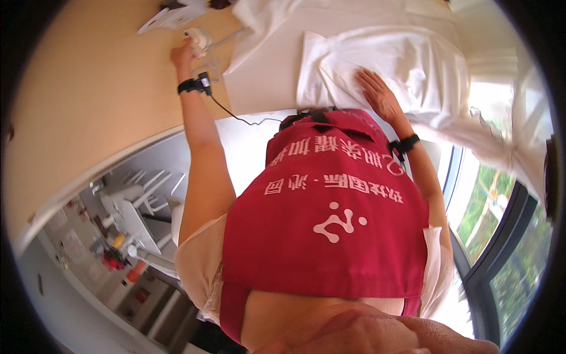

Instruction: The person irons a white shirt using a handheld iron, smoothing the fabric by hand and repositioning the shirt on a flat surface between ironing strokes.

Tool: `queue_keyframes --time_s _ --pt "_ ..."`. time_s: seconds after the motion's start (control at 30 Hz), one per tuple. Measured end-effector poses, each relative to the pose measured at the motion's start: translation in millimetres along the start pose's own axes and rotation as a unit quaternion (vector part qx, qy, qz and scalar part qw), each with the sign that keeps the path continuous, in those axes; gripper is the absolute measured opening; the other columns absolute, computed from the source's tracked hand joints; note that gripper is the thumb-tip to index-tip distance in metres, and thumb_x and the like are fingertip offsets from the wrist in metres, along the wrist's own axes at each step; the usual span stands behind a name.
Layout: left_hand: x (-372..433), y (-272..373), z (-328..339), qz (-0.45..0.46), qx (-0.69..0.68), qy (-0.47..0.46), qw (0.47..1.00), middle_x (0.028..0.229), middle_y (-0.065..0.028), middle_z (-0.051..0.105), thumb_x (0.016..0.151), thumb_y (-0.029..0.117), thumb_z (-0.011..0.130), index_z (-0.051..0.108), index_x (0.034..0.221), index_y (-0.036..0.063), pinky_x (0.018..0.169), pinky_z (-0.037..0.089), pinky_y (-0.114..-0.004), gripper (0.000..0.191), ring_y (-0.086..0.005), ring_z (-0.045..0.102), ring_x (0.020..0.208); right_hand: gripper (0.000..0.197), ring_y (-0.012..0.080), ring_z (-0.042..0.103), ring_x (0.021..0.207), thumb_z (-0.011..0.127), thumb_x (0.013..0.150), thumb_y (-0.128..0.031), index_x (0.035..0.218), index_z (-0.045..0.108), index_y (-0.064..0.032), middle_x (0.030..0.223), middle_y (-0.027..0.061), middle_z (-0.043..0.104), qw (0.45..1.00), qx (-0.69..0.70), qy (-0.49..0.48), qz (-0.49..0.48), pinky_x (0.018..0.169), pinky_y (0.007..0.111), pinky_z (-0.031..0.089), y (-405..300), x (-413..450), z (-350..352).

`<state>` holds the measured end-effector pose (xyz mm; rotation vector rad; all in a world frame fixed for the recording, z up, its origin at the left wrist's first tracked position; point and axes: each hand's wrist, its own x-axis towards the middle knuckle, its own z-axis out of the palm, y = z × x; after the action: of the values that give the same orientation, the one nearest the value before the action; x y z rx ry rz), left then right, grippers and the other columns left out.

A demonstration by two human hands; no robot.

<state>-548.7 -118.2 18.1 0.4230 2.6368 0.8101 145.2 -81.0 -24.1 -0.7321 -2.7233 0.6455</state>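
Observation:
At the upper left, my left hand [182, 55] is closed around a small white handheld device [199, 40] with a pale cord, held over the wooden surface [110, 71]. What kind of device it is cannot be told. My right hand [379, 95] lies palm down on a folded white cloth [398, 57], fingers extended and holding nothing. Under and beside that cloth spreads a cream fabric sheet [269, 75]. Each wrist wears a black strap, and a thin black cable runs from the left one [194, 84] towards my waist.
White papers or a booklet [172, 18] lie at the top left, near dark items. A pale cord [214, 66] loops beside the device. White fabric hangs over the right edge by a window [486, 199]. My red apron [327, 212] faces the surface's near edge. Chairs and a table [137, 221] stand lower left.

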Motion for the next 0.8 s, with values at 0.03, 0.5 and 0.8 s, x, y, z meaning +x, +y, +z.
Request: queue_keyframes --time_s 0.03,0.5,0.8 --pt "8.3 -8.6 -5.1 0.005 -0.025 -0.011 1.000 0.102 -0.0261 0.072 0.075 0.054 0.088 0.069 0.107 -0.0119 0.070 0.065 -0.043 0.076 -0.0298 0.076 0.088 0.048 0.0323 0.040 0.149 0.055 0.100 -0.014 0.148 0.052 -0.0046 0.156 0.0152 0.049 1.000 0.005 0.016 -0.011 0.127 0.046 0.028 -0.9 -0.4 -1.4" --pt "-29.0 -8.8 17.1 -0.020 -0.327 -0.237 0.915 0.062 0.0012 0.046 0.103 0.055 0.054 0.055 0.091 0.0093 0.048 0.034 -0.026 0.047 -0.0102 0.040 0.050 0.039 0.0316 0.062 0.125 0.061 0.086 0.005 0.122 0.068 -0.0077 0.129 0.0092 0.069 0.981 0.012 0.165 0.103 0.106 0.042 0.052 12.1 -71.6 -24.0" --pt "-206.5 53.1 5.4 0.064 -0.193 -0.375 0.904 0.064 0.0016 0.050 0.105 0.058 0.049 0.066 0.111 0.0045 0.041 0.032 -0.023 0.056 -0.0069 0.042 0.046 0.038 0.0335 0.066 0.114 0.057 0.084 0.012 0.114 0.070 -0.0073 0.118 0.0128 0.071 0.932 0.067 0.275 0.227 0.097 0.042 0.055 25.4 -109.5 -21.6"
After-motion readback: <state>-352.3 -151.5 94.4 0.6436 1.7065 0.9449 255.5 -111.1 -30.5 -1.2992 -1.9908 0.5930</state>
